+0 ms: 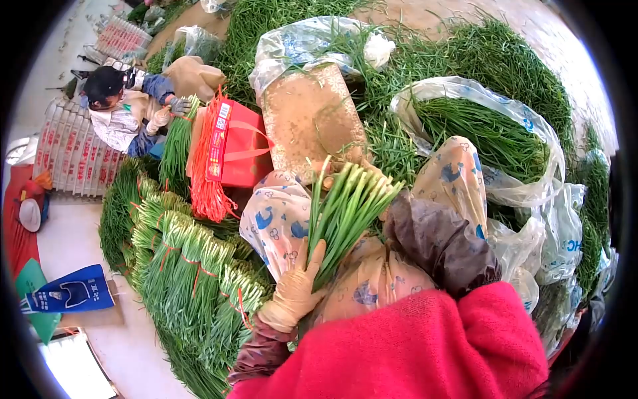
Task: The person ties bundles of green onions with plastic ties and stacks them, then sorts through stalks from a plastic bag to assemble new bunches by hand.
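Observation:
A loose bunch of garlic chives (352, 209) lies slanted over my lap, pale cut ends pointing away from me. Around its lower, leafy part is my left hand (292, 289) in a cream glove, thumb and forefinger showing against the stalks. My right hand (361, 158) is behind the pale ends, mostly hidden by them; only bits of its glove show past the dark sleeve. It appears to support the bunch from behind. Beyond the bunch stands a worn, soil-stained board (309, 110). Left of it is a red box (242, 146) with red ties (211, 179) hanging over its side.
Tied chive bundles (193, 266) are piled at my left. Loose chives (492, 63) heap up ahead and right, some in a clear plastic bag (531, 193). A co-worker (129, 110) in gloves handles chives at the upper left, beside stacked printed crates (70, 149).

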Action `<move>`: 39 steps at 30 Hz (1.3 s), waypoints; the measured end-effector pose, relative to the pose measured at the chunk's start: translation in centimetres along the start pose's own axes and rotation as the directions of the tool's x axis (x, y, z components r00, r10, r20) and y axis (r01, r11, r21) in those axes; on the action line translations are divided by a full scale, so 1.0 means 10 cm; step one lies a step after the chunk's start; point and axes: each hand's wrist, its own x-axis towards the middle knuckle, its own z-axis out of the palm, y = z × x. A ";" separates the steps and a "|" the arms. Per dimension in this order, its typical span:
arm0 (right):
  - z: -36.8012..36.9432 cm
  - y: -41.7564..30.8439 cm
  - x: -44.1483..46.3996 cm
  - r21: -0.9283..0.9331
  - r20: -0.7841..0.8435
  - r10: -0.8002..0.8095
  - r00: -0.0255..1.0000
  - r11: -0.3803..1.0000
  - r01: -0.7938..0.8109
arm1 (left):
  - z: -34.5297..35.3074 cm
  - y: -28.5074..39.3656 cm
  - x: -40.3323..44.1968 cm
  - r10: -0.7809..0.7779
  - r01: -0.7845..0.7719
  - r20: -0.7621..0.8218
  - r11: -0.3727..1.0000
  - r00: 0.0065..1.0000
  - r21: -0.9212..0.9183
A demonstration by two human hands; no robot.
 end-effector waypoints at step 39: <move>1.31 -0.28 -0.60 -0.941 -0.242 -0.759 0.604 0.033 -0.336 | 0.45 0.04 0.71 0.317 0.399 0.346 -0.119 0.883 -0.909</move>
